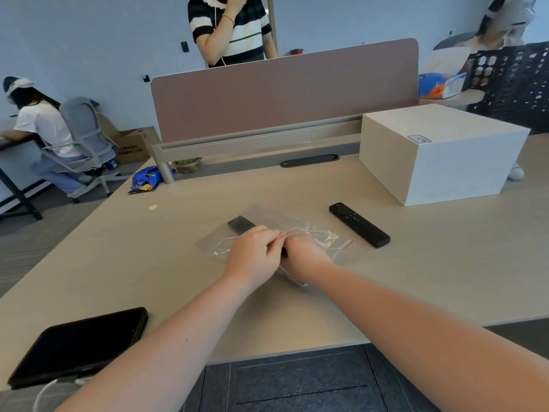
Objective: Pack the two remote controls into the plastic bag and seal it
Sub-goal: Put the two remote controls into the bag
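Your left hand (256, 251) and right hand (303, 253) both pinch the plastic bag (322, 234) mid-desk (416, 278). One remote (241, 224) lies inside it; the second remote (359, 224) lies outside, toward the right edge.

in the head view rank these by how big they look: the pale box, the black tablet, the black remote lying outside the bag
1. pale box, though farthest from the camera
2. black tablet, nearest the camera, so its true size against the box is unsure
3. black remote, clearly smallest

Even daylight, soft blur, warped edges
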`<state>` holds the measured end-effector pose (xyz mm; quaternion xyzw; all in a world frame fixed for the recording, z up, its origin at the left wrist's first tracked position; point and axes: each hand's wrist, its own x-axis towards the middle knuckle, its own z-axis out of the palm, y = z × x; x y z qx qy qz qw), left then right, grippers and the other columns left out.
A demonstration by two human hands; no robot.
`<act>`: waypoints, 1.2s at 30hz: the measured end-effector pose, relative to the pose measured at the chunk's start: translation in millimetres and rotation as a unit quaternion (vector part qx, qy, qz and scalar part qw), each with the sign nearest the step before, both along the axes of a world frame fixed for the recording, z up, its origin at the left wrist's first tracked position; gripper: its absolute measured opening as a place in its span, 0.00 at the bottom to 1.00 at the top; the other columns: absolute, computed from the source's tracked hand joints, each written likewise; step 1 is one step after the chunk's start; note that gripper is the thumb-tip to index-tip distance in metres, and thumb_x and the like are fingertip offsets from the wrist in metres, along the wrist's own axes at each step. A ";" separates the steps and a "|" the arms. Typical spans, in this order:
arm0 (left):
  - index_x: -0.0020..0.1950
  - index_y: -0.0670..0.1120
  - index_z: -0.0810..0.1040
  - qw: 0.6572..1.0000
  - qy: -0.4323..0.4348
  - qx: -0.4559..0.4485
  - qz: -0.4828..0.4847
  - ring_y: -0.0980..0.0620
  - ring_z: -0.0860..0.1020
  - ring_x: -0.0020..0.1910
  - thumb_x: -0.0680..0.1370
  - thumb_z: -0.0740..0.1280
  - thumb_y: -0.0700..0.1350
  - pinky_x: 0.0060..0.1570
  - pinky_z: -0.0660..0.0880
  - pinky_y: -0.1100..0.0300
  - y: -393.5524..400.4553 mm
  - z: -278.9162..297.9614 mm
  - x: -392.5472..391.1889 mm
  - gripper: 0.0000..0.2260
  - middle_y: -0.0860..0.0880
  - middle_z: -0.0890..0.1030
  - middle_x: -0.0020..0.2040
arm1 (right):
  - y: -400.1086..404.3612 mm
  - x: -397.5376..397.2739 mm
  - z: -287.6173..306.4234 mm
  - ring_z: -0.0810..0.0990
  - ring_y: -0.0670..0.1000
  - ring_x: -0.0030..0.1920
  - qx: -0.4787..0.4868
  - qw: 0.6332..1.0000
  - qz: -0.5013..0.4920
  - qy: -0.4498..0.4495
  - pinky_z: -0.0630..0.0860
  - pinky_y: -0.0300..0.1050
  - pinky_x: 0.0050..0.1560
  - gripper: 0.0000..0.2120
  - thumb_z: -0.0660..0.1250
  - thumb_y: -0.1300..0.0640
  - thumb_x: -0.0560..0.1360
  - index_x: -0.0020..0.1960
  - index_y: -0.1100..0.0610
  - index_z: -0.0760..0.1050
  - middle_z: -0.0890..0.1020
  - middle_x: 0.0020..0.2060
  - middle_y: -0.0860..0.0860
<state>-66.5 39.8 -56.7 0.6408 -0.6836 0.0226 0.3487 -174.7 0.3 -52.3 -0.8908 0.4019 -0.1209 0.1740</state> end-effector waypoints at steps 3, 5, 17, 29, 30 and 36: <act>0.36 0.42 0.79 1.000 -0.010 0.010 0.007 0.48 0.71 0.34 0.76 0.61 0.45 0.30 0.58 0.59 1.5 -2.7 7.4 0.13 0.47 0.72 0.30 | -1.7 -13.6 -6.2 0.78 0.57 0.48 -0.037 0.995 0.002 -0.091 0.73 0.45 0.46 0.08 0.62 0.59 0.76 0.51 0.57 0.79 0.82 0.46 0.55; 0.36 0.42 0.80 1.000 -0.009 0.017 0.021 0.49 0.70 0.34 0.77 0.62 0.43 0.31 0.59 0.58 2.9 -3.8 11.4 0.12 0.48 0.71 0.30 | -0.3 -31.4 -10.3 0.79 0.56 0.41 -0.073 0.986 0.006 -0.151 0.77 0.47 0.44 0.08 0.63 0.60 0.75 0.48 0.55 0.81 0.85 0.42 0.54; 0.25 0.46 0.65 0.990 -0.024 0.090 0.106 0.44 0.69 0.34 0.78 0.60 0.47 0.31 0.62 0.55 4.1 -10.1 17.7 0.21 0.47 0.72 0.29 | -47.6 -94.5 -23.3 0.65 0.58 0.67 -0.025 0.946 -0.324 0.018 0.66 0.55 0.63 0.22 0.60 0.46 0.76 0.67 0.52 0.66 0.74 0.63 0.53; 0.32 0.44 0.76 0.972 -0.017 0.159 0.170 0.43 0.73 0.33 0.78 0.60 0.50 0.29 0.66 0.58 -3.1 -4.9 20.2 0.17 0.51 0.71 0.25 | -39.2 -87.2 3.1 0.77 0.57 0.46 0.013 0.939 -0.277 -0.203 0.73 0.45 0.43 0.13 0.61 0.62 0.76 0.60 0.58 0.75 0.80 0.44 0.55; 0.32 0.44 0.76 0.973 -0.017 0.159 0.168 0.43 0.74 0.34 0.77 0.60 0.50 0.30 0.66 0.58 -4.5 -3.9 20.0 0.17 0.50 0.72 0.26 | -32.7 -85.6 14.0 0.77 0.56 0.45 0.012 0.933 -0.261 -0.249 0.72 0.43 0.43 0.12 0.62 0.61 0.76 0.59 0.58 0.76 0.79 0.43 0.54; 0.41 0.46 0.81 0.980 -0.001 0.106 0.171 0.42 0.78 0.40 0.77 0.61 0.48 0.37 0.76 0.54 -5.7 7.6 14.2 0.12 0.47 0.83 0.38 | 12.7 -82.3 72.4 0.79 0.53 0.43 0.077 0.949 -0.123 -0.280 0.72 0.41 0.39 0.08 0.68 0.58 0.74 0.52 0.53 0.82 0.84 0.45 0.56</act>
